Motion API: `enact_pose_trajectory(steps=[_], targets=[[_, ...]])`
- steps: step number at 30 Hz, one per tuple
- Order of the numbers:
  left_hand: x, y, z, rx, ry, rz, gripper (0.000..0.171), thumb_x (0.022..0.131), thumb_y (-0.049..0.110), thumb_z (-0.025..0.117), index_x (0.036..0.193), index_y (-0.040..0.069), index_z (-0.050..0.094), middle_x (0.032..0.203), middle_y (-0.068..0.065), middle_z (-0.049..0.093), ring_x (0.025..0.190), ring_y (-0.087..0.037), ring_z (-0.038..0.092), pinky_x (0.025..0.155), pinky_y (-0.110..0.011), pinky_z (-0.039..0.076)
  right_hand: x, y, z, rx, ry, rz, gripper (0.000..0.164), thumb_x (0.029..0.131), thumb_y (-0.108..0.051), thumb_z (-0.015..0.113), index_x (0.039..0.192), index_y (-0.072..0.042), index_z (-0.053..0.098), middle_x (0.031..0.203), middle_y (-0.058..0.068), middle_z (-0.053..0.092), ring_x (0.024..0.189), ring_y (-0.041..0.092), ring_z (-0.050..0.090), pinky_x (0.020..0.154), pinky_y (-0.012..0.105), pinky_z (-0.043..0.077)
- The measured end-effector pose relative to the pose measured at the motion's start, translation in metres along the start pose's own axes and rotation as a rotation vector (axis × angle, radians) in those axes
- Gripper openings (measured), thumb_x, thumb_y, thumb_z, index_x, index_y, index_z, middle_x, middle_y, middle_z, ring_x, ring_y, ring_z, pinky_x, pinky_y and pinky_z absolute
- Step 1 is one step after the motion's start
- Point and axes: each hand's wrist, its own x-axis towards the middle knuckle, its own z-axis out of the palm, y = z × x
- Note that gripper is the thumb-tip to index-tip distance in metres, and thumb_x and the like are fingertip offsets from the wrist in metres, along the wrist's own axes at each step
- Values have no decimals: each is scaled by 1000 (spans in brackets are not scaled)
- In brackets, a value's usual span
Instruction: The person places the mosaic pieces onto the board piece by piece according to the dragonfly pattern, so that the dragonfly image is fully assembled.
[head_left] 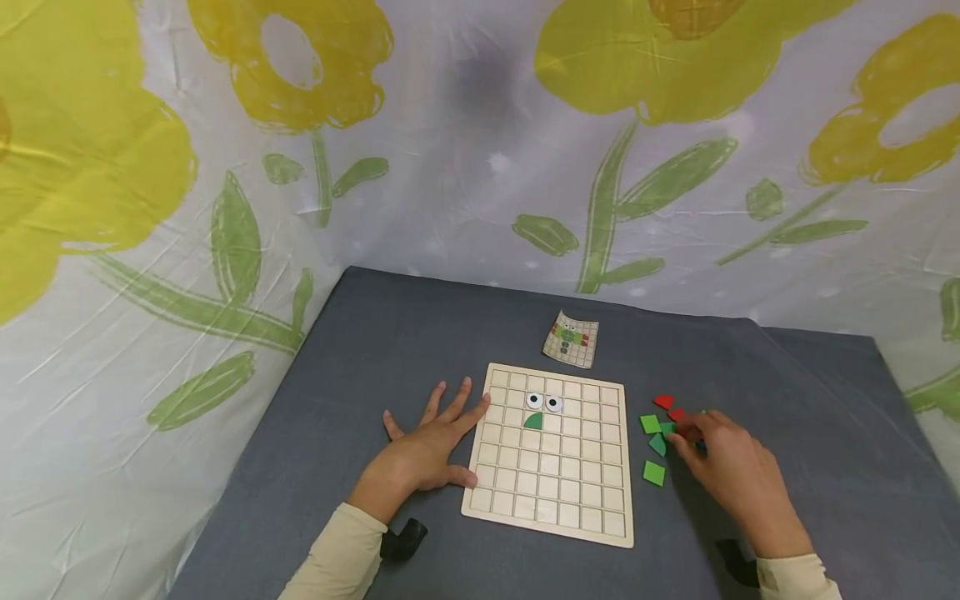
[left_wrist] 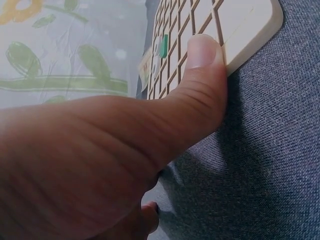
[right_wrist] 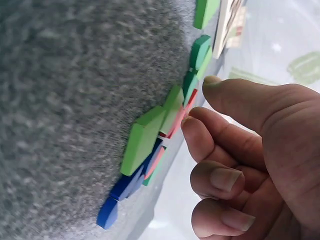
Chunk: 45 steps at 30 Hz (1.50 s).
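Note:
A square wooden grid board (head_left: 558,492) lies on the dark cloth. Two round eye pieces (head_left: 553,404) sit in its upper cells, with a dark green quarter-circle piece (head_left: 533,421) below the left eye. My left hand (head_left: 422,454) is spread at the board's left edge, and its thumb (left_wrist: 202,55) rests on the rim. Over the loose pieces to the right of the board is my right hand (head_left: 731,467). Its thumb and index finger are bent and apart, close to a dark green piece (head_left: 667,427); I see nothing held between them. The hand partly hides blue pieces (right_wrist: 135,182).
Red pieces (head_left: 663,402) and light green squares (head_left: 654,473) lie loose beside the board's right edge. A small picture card (head_left: 572,339) showing a coloured figure on a grid lies behind the board. A flower-patterned curtain (head_left: 465,167) hangs behind the table.

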Motion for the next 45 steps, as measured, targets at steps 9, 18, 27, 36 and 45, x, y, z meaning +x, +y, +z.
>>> enact_pose_trajectory(steps=[9,18,27,36,45], targets=[[0,0,-1,-13,1,2,115,79,40,90,170,39,20,178,7,-2,164,-31,-11,103,-93,-10,1,0,2,2,-28,32,25,93,-25,84,106,-5,76,88,-1,63,62,10,51,46,31,40],[0,0,-1,-5,-4,4,115,79,41,90,170,39,19,178,7,-2,164,-31,-11,102,-94,-9,2,-1,2,2,-46,39,29,92,-25,85,110,-3,76,89,0,63,63,10,52,47,32,40],[0,-1,-1,-8,-6,4,115,79,42,89,170,40,18,178,8,-3,164,-31,-12,102,-94,-10,6,-2,3,0,-55,29,30,92,-23,85,112,-3,78,91,1,66,70,14,61,51,35,48],[-1,0,0,-13,-4,-1,115,79,41,90,170,40,19,178,7,-2,164,-31,-12,102,-93,-10,11,-4,3,-1,-60,19,30,92,-20,85,114,-1,78,90,3,67,73,22,68,54,43,53],[-2,0,-1,-21,-1,12,115,79,40,89,170,39,19,178,7,-3,164,-30,-12,102,-93,-11,18,-6,3,-16,-100,31,26,90,-23,87,104,-4,76,85,2,60,66,15,58,50,37,48]])
